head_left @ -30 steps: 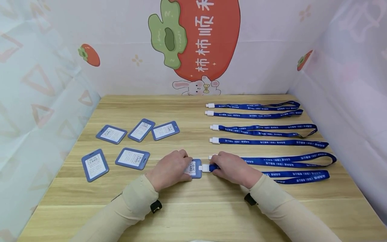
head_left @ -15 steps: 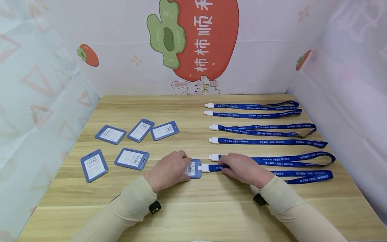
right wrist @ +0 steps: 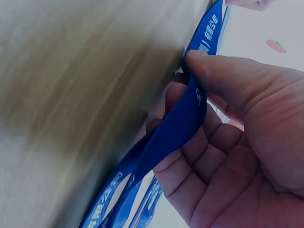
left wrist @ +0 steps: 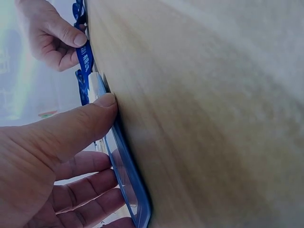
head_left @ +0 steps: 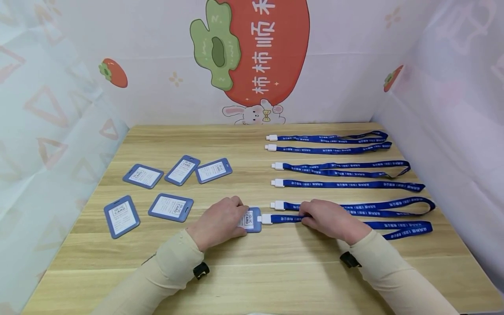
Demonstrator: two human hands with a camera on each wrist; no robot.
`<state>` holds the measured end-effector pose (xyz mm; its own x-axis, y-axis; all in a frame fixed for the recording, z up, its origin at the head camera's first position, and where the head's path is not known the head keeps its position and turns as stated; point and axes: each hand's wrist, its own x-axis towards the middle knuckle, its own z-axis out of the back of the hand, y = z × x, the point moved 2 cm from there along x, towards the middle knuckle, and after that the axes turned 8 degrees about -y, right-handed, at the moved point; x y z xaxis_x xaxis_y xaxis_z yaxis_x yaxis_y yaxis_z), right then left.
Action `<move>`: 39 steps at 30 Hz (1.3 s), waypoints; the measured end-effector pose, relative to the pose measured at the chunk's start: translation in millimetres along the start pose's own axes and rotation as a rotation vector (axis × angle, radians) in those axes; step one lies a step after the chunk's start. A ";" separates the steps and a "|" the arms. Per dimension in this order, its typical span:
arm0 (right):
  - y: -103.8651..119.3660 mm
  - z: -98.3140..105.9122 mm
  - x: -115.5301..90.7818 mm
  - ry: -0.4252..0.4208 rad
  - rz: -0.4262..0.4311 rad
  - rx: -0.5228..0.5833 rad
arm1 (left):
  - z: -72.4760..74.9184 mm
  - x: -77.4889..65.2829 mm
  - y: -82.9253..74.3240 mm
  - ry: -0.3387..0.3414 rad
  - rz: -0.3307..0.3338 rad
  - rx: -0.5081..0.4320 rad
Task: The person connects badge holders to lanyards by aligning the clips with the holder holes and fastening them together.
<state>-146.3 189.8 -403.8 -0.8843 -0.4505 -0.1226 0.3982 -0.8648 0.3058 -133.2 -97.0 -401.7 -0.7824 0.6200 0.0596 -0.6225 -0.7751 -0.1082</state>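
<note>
Left hand: the left hand (head_left: 220,221) gripped the badge holder (head_left: 253,220) across its width, thumb on the near edge, fingers at the far one.
Right hand: the right hand (head_left: 330,220) pinched the blue strap of a lanyard (head_left: 285,219) between thumb and fingers, a little along from the clip. Hands apart from each other, badge end and clip between them.
Badge holder: flat or nearly so on the table (head_left: 275,280), near the middle, slot end toward the right hand.
Clip: white clip (head_left: 266,219) met the slot end; looked fastened, but latch detail too small to confirm.
Strap: nearly straight from clip to right hand; rest of the loop ran on to the right, partly hidden by that hand.
Done: one holder-lanyard pair, apparently joined.
Loose holders: five loose holders (head_left: 171,207) on the left, three in the far row, two nearer, no straps on any.
Spare lanyards: five spare lanyards (head_left: 346,185) on the right, clip ends toward the holders, none attached.
Progress: by count, about one pair of six; five holders and five lanyards unpaired.
</note>
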 end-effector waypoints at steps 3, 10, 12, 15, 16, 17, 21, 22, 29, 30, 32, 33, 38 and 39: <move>-3.0 1.6 -1.7 0.010 -0.008 0.006 | 0.0 0.3 0.0 0.006 0.006 0.001; -8.3 4.1 -5.2 0.030 -0.021 0.014 | 0.1 0.4 -2.0 0.015 -0.002 -0.012; -9.5 5.4 -5.9 0.040 -0.024 0.012 | -0.2 0.5 -2.8 0.018 -0.006 -0.018; -11.7 7.1 -6.5 0.056 -0.038 0.009 | -0.6 1.0 -3.9 0.026 -0.003 -0.020; -12.4 7.8 -6.6 0.061 -0.043 0.007 | -0.6 1.1 -4.2 0.027 -0.001 -0.020; -13.1 8.5 -6.6 0.063 -0.045 0.004 | -0.8 1.3 -4.5 0.029 -0.001 -0.020; -15.4 10.8 -6.4 0.073 -0.044 -0.008 | -0.8 1.3 -5.2 0.030 0.001 -0.020; -16.1 11.3 -6.2 0.075 -0.042 -0.011 | -0.8 1.3 -5.3 0.030 0.001 -0.019; -19.2 14.8 -5.4 0.071 -0.021 -0.038 | -0.6 1.3 -5.9 0.040 -0.001 -0.020; -19.8 15.2 -5.3 0.070 -0.019 -0.043 | -0.6 1.4 -6.1 0.042 0.000 -0.023; -20.5 16.0 -5.1 0.070 -0.023 -0.045 | -0.5 1.5 -6.3 0.042 -0.001 -0.027; -20.7 16.3 -5.0 0.070 -0.024 -0.048 | -0.6 1.5 -6.5 0.040 -0.003 -0.028; -21.3 17.1 -5.0 0.072 -0.026 -0.064 | -1.0 1.4 -7.0 0.027 -0.016 -0.030; -21.2 17.2 -5.0 0.074 -0.026 -0.066 | -1.2 1.4 -7.0 0.027 -0.018 -0.030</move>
<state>-154.5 214.2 -393.5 -0.8751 -0.4406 -0.2003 0.3926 -0.8882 0.2386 -129.9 -90.6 -402.1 -0.7698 0.6373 0.0354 -0.6354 -0.7599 -0.1372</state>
